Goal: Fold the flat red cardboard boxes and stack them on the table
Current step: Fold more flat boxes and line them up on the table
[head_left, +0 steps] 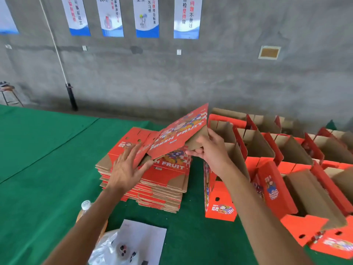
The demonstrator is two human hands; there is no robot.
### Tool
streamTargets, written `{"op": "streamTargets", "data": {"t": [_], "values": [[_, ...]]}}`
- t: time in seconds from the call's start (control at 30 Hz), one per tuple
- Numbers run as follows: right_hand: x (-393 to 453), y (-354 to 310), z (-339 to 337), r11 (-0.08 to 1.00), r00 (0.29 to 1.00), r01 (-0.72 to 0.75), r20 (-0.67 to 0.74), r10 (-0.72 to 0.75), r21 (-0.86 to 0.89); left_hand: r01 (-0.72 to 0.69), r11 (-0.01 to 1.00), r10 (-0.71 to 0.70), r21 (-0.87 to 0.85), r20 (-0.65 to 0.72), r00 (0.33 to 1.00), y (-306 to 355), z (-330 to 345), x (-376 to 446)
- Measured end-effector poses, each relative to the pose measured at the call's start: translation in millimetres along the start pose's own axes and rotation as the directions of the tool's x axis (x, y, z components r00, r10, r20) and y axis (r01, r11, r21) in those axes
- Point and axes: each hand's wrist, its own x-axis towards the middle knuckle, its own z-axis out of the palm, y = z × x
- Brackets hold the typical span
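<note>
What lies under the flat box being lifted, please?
Under the lifted box sits a stack of flat boxes on the green table; what the stack covers is hidden.

We found the stack of flat boxes [145,180] mid-table [47,159], folded boxes [277,169] to its right (in rows), a sheet of paper [145,240] and bottle [86,205] nearer us.

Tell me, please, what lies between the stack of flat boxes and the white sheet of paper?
Only bare green table cover separates the stack from the paper in the head view.
</note>
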Motion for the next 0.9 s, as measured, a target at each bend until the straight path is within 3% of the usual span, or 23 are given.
{"op": "streamTargets", "data": {"t": [0.23, 0.47, 0.53, 0.67, 0.77, 0.9], "values": [[-55, -105, -57, 0.998, 0.991, 0.059, 0.119, -0.061, 0.015, -0.269, 0.952, 0.251, -0.148, -0.130, 0.959, 114, -56, -9], [-135, -196, -128, 0.991, 0.990, 0.107, 0.081, -0.113, 0.075, -0.385, 0.913, 0.408, 0.134, -0.309, 0.859, 245, -131, -19], [-156, -220, -150, 0.998, 0.996, 0.070, 0.061, -0.070, -0.002, -0.409, 0.904, 0.426, 0.123, -0.326, 0.844, 276, -146, -17], [-182, -234, -192, 0.928, 0.994, -0.105, -0.008, 0.109, -0.356, -0.450, 0.877, 0.481, 0.169, -0.267, 0.835, 317, -126, -20], [-198, -204, -228, 0.781, 0.967, -0.253, -0.117, 0.228, -0.571, -0.448, 0.882, 0.469, 0.148, -0.185, 0.863, 327, -75, -34], [-225, -135, -286, 0.658, 0.937, -0.349, -0.248, 0.245, -0.668, -0.427, 0.898, 0.431, 0.110, -0.022, 0.902, 324, 7, -67]]}}
